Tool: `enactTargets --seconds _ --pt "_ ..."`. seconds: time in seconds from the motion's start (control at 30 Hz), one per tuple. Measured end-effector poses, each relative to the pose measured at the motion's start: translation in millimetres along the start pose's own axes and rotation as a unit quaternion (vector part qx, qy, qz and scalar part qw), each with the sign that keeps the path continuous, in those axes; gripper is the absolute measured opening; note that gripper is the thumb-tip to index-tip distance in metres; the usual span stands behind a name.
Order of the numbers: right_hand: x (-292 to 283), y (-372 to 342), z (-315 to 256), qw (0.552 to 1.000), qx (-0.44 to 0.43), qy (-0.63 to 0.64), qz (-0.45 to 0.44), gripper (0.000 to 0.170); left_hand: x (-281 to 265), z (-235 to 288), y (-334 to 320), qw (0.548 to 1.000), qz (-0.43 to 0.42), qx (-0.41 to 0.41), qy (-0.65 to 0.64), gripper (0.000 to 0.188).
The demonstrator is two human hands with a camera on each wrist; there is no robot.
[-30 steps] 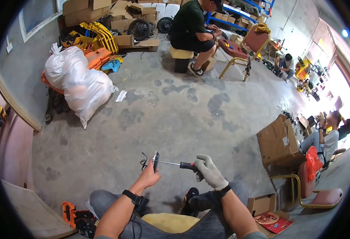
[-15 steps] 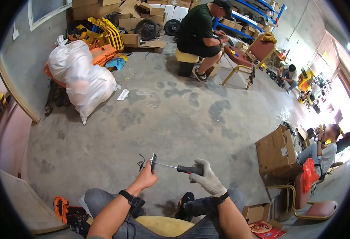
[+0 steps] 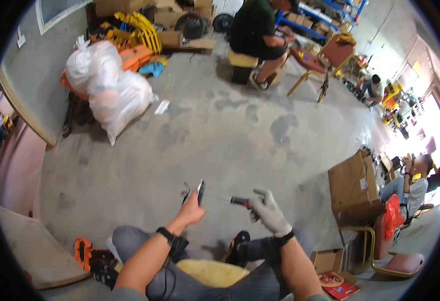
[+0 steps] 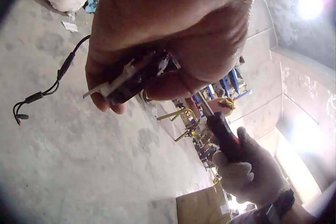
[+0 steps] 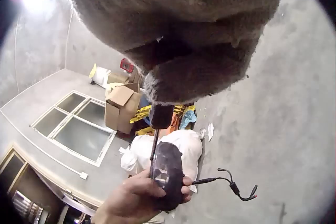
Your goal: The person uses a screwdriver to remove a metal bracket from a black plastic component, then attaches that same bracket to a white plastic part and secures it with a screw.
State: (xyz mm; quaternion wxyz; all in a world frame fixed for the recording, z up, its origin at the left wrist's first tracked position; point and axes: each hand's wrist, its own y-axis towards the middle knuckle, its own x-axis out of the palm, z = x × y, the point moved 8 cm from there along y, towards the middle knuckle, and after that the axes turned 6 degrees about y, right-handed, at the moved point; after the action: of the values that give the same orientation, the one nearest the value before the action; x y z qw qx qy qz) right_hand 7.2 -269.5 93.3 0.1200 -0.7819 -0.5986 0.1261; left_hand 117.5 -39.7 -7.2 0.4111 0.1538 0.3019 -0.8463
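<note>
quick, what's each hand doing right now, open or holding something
Left hand: closed, holding a small dark device with a cable.
Right hand: gloved, closed around a screwdriver.

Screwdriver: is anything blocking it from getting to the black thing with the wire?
Nothing visible is. The right grip holds the screwdriver, and its shaft points toward the black thing in the left grip. I can't tell whether they touch.
</note>
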Motion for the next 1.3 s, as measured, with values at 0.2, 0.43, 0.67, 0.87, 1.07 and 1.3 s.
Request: enactTargets --seconds 0.2,0.43,0.67,0.87,1.07,1.3 --pt "13 -9 4 0.999 0.042 0.024 0.001 0.062 7 -14 3 1.0 0.015 -0.009 0.006 0.07" --pt "5 -5 -8 0.998 0.068 0.01 0.008 0.061 1 4 -3 0.999 0.012 0.018 -0.034 0.078" --pt "10 -4 -1 0.999 -0.039 -0.012 0.023 0.054 2 0 1 0.999 0.005 0.02 -0.03 0.078" --pt "1 -1 13 0.995 0.081 0.059 0.005 0.039 0 3 -2 1.0 0.005 0.009 0.014 0.076" --pt "-20 1 11 0.957 0.037 0.288 0.013 0.032 5 1 2 0.989 -0.091 0.008 -0.119 0.069" --pt "7 -2 13 0.98 0.065 0.177 -0.059 0.027 5 40 -22 0.962 -0.216 0.061 -0.155 0.053"
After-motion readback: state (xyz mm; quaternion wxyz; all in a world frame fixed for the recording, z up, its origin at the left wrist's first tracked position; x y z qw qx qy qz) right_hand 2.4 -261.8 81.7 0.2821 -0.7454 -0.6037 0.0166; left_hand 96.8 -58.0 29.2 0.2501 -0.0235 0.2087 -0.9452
